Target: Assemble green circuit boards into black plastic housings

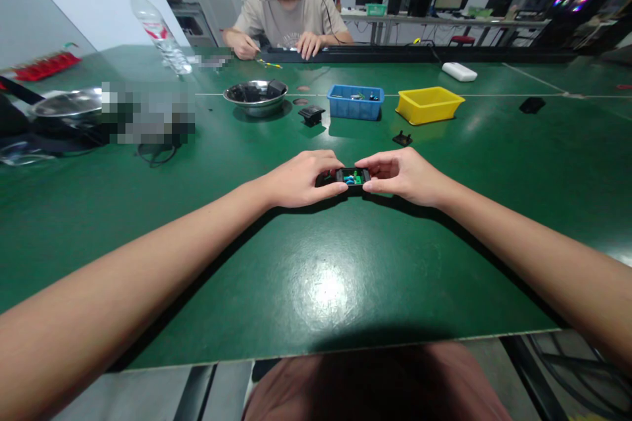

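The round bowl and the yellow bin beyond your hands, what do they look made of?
The bowl looks like polished metal, probably steel: silvery, with mirror-like glints on its rim. The yellow bin looks like moulded plastic: even, opaque colour with a dull sheen and a thick, rounded lip.

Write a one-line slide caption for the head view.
Both hands, left hand and right hand, grip a small black casing on the green table.

No text can be read anywhere. The water bottle (157, 29), standing left of the steel bowl (255, 97), carries a red-and-white label too blurred to make out.
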Demonstrator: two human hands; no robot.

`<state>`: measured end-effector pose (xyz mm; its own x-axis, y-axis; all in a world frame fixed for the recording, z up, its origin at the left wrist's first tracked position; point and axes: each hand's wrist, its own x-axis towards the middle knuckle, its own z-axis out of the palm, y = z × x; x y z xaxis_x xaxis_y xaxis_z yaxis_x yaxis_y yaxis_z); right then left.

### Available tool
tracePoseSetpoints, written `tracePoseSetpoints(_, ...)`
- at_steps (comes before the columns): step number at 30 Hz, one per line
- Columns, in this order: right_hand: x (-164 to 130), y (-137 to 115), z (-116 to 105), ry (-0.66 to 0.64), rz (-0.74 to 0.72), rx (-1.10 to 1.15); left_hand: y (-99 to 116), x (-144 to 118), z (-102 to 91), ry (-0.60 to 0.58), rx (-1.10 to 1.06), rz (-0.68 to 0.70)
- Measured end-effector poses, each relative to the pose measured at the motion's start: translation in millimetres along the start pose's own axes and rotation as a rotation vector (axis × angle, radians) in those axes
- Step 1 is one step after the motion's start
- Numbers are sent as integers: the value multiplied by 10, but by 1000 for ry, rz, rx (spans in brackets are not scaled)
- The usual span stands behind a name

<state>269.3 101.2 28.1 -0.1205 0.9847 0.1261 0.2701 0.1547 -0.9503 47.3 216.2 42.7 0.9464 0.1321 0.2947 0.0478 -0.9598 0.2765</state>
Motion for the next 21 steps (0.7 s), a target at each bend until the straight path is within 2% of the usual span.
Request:
tracePoseSetpoints(7,-17,21,31,-6,-28,18,25,-5,36,26,-3,-15)
tracePoseSetpoints(12,-52,-16,56,33,-153,-117,43,-5,28,79,53,-5)
tracePoseSetpoints(15,-64,-38,59,44,-194,-121,43,-9,16,104,118,13)
tracePoseSetpoints(21,-60,-33,44,8,-132,-27,40,-20,23,176,239,34)
